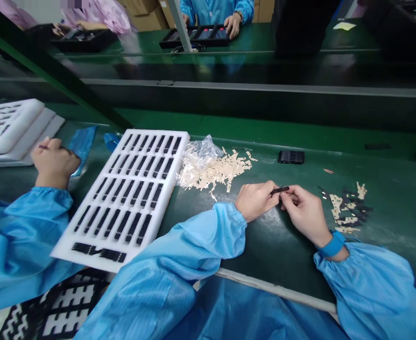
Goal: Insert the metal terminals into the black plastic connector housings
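A small thin black strip is pinched between my two hands, above the green bench. My left hand grips its left end, and my right hand, with a blue band at the wrist, has its fingertips on the other end. Just beyond my hands lies a block of black strips set side by side. To the left is a pile of cream-coloured flat pieces, partly under a clear plastic bag. Right of my right hand, loose cream and black pieces lie scattered.
A white foam tray with rows of black strips stands left of my left arm. Beside it is a co-worker's closed hand, near stacked foam trays. A green post slants across. Across the line, other people handle black trays.
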Tool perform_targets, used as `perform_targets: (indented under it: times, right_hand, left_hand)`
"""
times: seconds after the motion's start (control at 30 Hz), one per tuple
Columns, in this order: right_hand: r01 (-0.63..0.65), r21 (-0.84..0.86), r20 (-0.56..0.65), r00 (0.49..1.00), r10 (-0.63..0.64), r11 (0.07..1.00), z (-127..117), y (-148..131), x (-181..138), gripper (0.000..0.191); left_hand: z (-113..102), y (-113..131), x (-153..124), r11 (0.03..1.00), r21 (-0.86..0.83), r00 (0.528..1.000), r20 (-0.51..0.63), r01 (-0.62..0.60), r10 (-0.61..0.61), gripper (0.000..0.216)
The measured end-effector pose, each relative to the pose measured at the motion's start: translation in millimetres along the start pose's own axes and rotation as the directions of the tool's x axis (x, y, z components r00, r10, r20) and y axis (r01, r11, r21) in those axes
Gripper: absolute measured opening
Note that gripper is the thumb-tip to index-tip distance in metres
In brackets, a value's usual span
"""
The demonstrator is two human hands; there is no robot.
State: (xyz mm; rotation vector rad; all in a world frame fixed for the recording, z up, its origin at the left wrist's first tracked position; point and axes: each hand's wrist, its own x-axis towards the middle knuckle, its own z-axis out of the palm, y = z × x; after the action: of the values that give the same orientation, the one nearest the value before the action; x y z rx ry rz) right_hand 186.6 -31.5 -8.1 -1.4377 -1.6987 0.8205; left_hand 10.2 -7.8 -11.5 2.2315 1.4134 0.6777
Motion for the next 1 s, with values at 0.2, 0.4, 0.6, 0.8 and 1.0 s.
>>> perform_targets:
  times: [0.2, 0.4, 0.6, 0.8, 1.0]
  right_hand:
    - [-0.005, 0.004, -0.003, 1.000, 0.005, 1.000, -0.9, -0.1, 0.2, 0.019]
    - [-0.119, 0.181, 0.006, 0.993, 0.120, 0.976, -0.6, 6.5, 0.3, 0.029]
    - [-0.104, 0.172, 0.013, 0.995, 0.103, 0.980, 0.1, 4.3, 1.0, 0.031]
    - [-0.061, 0.109, -0.002, 0.998, 0.062, 0.992, -2.7, 1.3, 0.4, 0.028]
    - [-0.056, 0.079, -0.027, 0.998, 0.059, 0.995, -0.7, 5.6, -1.4, 0.023]
  left_hand:
    - [-1.2, -4.6, 6.2, 0.998, 0.011, 0.998, -0.005, 0.061, -0.061, 0.012]
    - [-39.8, -29.8, 22.4, 0.929, 0.186, 0.927, -0.264, 0.318, -0.265, 0.027]
    - [-44.2, -24.8, 19.2, 0.973, 0.096, 0.964, -0.190, 0.208, -0.187, 0.022]
    - [-19.6, -11.0, 14.8, 0.824, -0.559, 0.993, 0.115, 0.097, -0.038, 0.032]
    - [-14.6, -10.7, 13.6, 0.826, -0.526, 0.977, 0.161, 0.202, -0.137, 0.028]
